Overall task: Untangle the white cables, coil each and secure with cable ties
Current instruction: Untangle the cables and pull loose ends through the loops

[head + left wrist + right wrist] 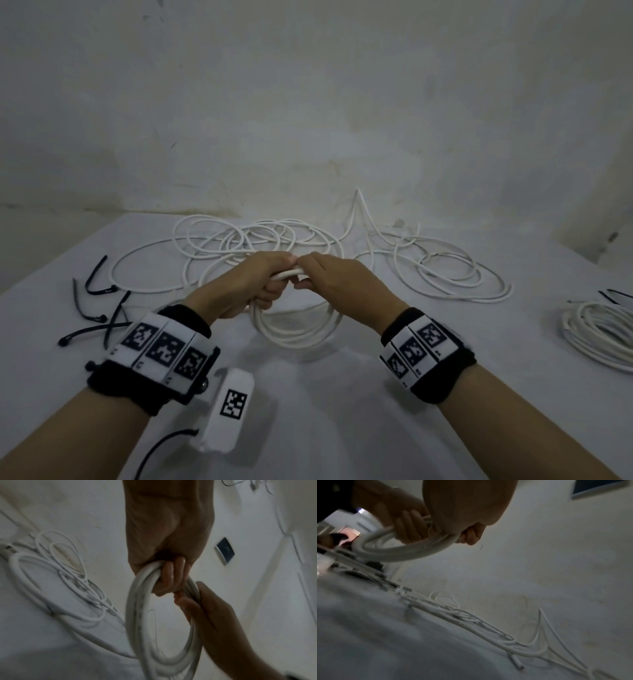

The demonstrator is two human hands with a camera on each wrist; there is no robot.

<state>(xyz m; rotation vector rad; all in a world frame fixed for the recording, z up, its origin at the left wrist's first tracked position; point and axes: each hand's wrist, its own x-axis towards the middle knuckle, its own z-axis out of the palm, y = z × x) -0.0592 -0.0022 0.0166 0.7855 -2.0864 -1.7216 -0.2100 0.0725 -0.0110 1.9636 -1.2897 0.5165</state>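
A white cable coil [294, 329] of several loops hangs above the table's middle, held at its top by both hands. My left hand [260, 284] has its fingers curled round the bundle [142, 615]; the fingers [171, 577] wrap through the ring. My right hand [325, 274] grips the same bundle just to the right, thumb and fingers closed on it [419, 543]. Behind them lie loose tangled white cables [239, 240] and a second loose tangle [445, 270]. Black cable ties [102, 308] lie at the left.
A finished white coil [599, 329] lies at the right edge with a black tie by it. A white tagged device [226, 411] with a black cord sits near my left wrist. A stained wall [308, 102] stands right behind the table.
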